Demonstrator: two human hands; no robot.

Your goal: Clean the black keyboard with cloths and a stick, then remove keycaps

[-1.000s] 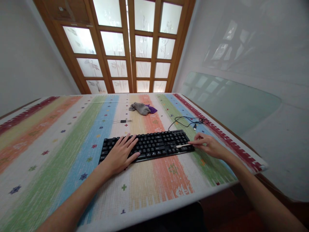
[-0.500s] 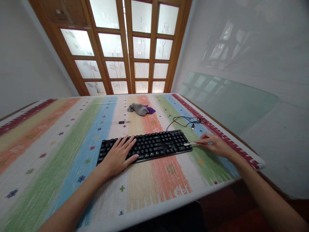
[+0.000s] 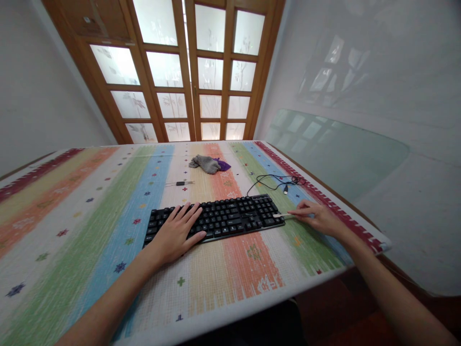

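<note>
A black keyboard (image 3: 230, 217) lies across the striped tablecloth in front of me. My left hand (image 3: 180, 229) rests flat on its left part, fingers spread over the keys and thumb along the front edge. At the keyboard's right end, my right hand (image 3: 314, 217) pinches what looks like a cotton swab (image 3: 281, 215), a thin pale stick with a wider whitish tip. That tip is at the number pad's lower right keys; whether it presses on them I cannot tell. The cable (image 3: 261, 178) runs from the back edge to a loose coil with a USB plug (image 3: 285, 190).
Behind the keyboard lies a crumpled grey cloth (image 3: 205, 164) with a purple piece (image 3: 223, 165) beside it. A small black object (image 3: 180, 183) with thin pale ends lies nearer. The tablecloth (image 3: 90, 230) reaches the table's front edge. A wall stands along the right side.
The view has shifted very slightly. Both hands stay at nearly the same places on the keyboard, and the swab's tip remains by the lower right keys.
</note>
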